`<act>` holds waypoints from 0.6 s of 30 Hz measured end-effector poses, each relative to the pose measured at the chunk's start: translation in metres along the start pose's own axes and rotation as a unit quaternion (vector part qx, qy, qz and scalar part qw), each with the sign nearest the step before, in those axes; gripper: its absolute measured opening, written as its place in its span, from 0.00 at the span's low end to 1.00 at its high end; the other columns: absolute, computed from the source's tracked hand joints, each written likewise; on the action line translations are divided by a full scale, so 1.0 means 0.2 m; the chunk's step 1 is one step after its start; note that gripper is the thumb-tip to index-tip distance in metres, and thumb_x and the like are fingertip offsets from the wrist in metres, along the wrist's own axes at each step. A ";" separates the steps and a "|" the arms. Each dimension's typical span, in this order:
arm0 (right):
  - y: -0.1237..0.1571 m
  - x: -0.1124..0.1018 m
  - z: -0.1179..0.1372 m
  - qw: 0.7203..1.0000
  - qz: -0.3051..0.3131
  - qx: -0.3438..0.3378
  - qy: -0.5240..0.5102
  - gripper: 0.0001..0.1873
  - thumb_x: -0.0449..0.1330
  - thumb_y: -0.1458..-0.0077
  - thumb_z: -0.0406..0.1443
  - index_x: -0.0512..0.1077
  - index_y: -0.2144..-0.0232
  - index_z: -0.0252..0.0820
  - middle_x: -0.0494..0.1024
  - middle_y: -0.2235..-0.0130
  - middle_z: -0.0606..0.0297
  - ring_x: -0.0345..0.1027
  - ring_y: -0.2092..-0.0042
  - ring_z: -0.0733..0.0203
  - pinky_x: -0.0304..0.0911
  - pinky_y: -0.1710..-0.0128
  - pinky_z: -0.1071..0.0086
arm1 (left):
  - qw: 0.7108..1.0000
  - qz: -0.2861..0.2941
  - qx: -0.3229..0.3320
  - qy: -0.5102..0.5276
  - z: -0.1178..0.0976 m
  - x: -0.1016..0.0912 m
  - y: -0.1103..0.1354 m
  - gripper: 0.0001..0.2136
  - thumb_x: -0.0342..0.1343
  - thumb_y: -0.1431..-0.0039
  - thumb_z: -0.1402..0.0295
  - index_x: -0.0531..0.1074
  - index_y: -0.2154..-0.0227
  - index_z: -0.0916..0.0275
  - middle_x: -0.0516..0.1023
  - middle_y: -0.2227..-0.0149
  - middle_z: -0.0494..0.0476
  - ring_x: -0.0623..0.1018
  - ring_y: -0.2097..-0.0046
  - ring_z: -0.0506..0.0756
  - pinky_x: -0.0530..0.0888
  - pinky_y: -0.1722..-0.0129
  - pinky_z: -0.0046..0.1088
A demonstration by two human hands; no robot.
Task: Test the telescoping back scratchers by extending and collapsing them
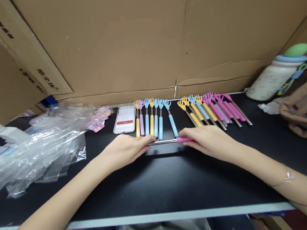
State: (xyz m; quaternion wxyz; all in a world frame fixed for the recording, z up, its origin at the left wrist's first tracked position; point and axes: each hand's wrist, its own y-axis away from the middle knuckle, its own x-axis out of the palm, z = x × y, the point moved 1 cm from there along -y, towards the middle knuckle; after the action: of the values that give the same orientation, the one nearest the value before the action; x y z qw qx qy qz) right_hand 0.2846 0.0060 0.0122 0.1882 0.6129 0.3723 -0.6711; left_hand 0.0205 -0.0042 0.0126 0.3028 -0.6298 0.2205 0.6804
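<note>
Between my two hands, level above the black table, is a back scratcher (166, 141) with a metal rod and a pink handle. My left hand (125, 149) pinches the rod at one end, and its fingers cover that tip. Around the pink handle, my right hand (207, 140) is closed; the part inside the fingers is hidden. Just beyond lies a row of back scratchers (147, 125) in yellow, purple and blue, claws pointing away. A single blue back scratcher (172, 124) sits slightly apart. Farther right is another group (216, 111) in yellow, blue, pink and purple, with rod ends showing.
Clear plastic bags (43, 146) are heaped at the left beside a white plug (14, 134). A phone (123, 122) lies left of the row. At the right stand a tilted bottle (272, 77) and a brown bag (294, 113). Cardboard (123, 41) walls the back.
</note>
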 end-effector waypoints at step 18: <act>0.03 -0.15 -0.11 0.992 -0.085 0.038 0.082 0.14 0.50 0.42 0.47 0.69 0.63 0.46 0.76 0.71 0.70 0.68 0.73 0.67 0.52 0.76 0.74 | 0.971 -0.196 -0.012 -0.134 0.10 -0.08 0.02 0.12 0.43 0.36 0.64 0.70 0.68 0.59 0.75 0.69 0.51 0.73 0.67 0.51 0.64 0.72 0.25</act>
State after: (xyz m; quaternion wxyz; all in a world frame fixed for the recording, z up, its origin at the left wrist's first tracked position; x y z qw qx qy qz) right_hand 0.3095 0.0116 0.0409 0.0762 0.6385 0.4118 -0.6457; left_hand 0.0040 0.0036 0.0311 0.4499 -0.5672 0.0418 0.6886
